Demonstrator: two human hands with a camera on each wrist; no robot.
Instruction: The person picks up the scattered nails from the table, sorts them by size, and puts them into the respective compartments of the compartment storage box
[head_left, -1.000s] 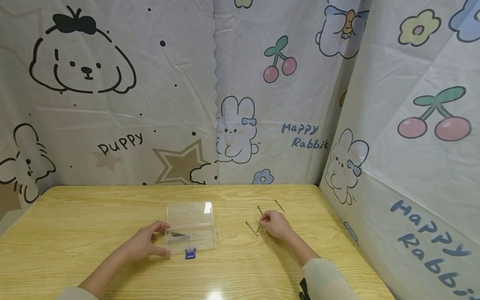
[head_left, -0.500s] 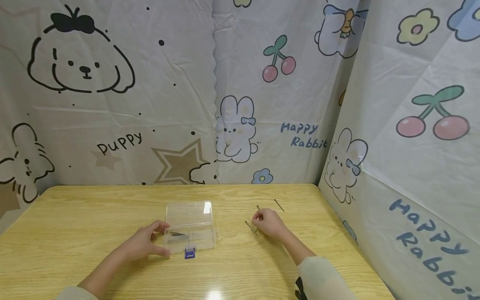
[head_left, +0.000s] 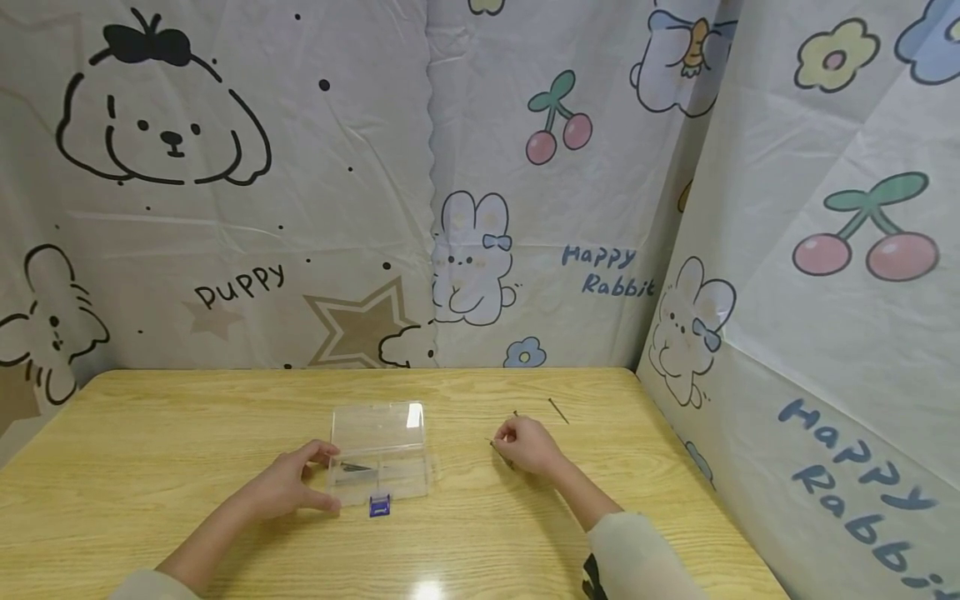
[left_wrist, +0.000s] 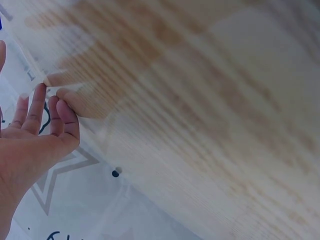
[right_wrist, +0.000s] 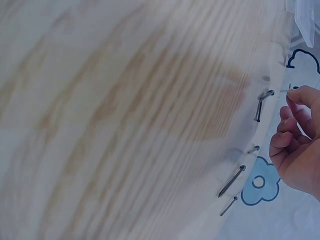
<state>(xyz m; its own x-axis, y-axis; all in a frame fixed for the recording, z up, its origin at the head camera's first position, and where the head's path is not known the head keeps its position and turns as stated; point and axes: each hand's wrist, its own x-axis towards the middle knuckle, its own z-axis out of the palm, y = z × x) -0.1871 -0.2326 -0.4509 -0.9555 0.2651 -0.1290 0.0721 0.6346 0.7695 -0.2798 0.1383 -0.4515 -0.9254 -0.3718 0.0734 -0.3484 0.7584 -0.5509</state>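
Observation:
A clear plastic box (head_left: 405,477) lies on the table with its lid (head_left: 375,427) folded back and a blue latch (head_left: 380,505) at the front. Several dark nails (head_left: 357,467) lie in its left compartment. My left hand (head_left: 288,483) holds the box's left side, thumb near the front corner, fingers farther back. To the right of the box, my right hand (head_left: 531,446) pinches a thin nail (right_wrist: 284,90), whose end pokes out past the fingertips. It is raised above the loose nails (right_wrist: 232,181), partly covering them in the head view.
One loose nail (head_left: 558,410) lies behind my right hand, near the table's (head_left: 187,417) back right. Printed cloth (head_left: 360,208) hangs behind the table and along its right side.
My right hand has moved left toward the box with the pinched nail, passing over the nails on the table. My left hand has stayed at the box.

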